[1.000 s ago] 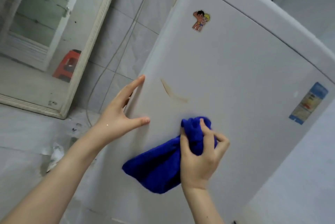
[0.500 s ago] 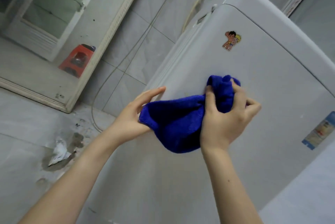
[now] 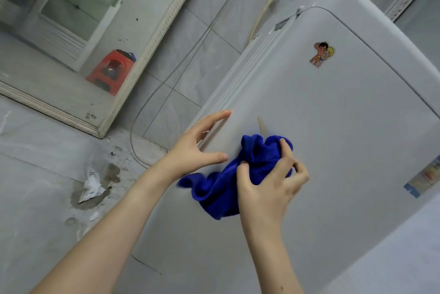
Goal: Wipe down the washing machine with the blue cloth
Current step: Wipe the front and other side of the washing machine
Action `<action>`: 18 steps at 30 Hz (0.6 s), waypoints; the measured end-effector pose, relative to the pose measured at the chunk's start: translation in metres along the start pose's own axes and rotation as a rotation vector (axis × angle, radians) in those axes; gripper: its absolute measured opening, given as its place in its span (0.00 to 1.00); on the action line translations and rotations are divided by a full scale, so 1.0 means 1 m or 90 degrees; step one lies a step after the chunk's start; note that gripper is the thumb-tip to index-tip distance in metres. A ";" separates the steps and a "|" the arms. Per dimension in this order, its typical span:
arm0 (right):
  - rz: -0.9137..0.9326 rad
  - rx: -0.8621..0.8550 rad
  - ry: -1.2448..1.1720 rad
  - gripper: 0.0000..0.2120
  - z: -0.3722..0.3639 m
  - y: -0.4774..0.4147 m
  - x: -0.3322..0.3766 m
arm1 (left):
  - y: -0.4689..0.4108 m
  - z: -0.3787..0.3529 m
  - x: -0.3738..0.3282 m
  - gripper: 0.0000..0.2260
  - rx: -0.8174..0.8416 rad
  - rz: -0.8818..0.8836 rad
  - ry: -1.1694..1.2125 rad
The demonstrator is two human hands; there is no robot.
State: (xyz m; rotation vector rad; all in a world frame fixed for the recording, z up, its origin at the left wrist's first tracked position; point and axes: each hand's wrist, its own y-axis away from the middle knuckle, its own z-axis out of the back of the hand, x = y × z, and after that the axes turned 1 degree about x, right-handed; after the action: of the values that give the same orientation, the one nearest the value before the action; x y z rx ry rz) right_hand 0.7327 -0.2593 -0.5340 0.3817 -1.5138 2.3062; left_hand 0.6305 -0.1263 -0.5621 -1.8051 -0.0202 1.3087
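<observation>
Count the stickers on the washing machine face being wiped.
2: a cartoon sticker high on the washing machine, above the blue cloth, and a blue-edged label at the frame's right edge, partly cut off. Other sides are hidden.

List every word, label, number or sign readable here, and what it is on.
No text can be read.
Cartoon sticker on the washing machine: picture only, no words visible.
Blue-edged label on the washing machine: print too blurred to read.

Grey tiled wall [image 3: 202, 55] meets a stained grey floor [image 3: 35, 174] with crumpled paper [image 3: 91, 187]; a red plastic stool [image 3: 110, 71] shows within a white moulded frame [image 3: 148, 55].
</observation>
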 end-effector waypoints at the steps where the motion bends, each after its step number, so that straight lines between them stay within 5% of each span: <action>1: 0.018 -0.007 0.006 0.36 0.001 -0.001 -0.001 | 0.001 -0.001 -0.001 0.37 -0.001 0.003 -0.005; 7: 0.001 -0.049 -0.014 0.26 -0.004 0.014 -0.008 | 0.001 0.001 -0.003 0.37 -0.002 0.005 -0.016; 13: -0.057 -0.027 0.001 0.29 -0.020 0.031 -0.005 | 0.001 0.002 -0.004 0.37 -0.004 -0.007 -0.021; 18: 0.062 -0.159 -0.012 0.22 0.001 -0.054 0.031 | 0.001 0.002 -0.001 0.35 0.004 -0.007 -0.004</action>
State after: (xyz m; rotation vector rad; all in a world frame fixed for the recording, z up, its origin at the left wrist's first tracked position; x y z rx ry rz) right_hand 0.7285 -0.2358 -0.4766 0.2674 -1.8402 2.1530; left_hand 0.6278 -0.1259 -0.5615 -1.7932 -0.0305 1.3051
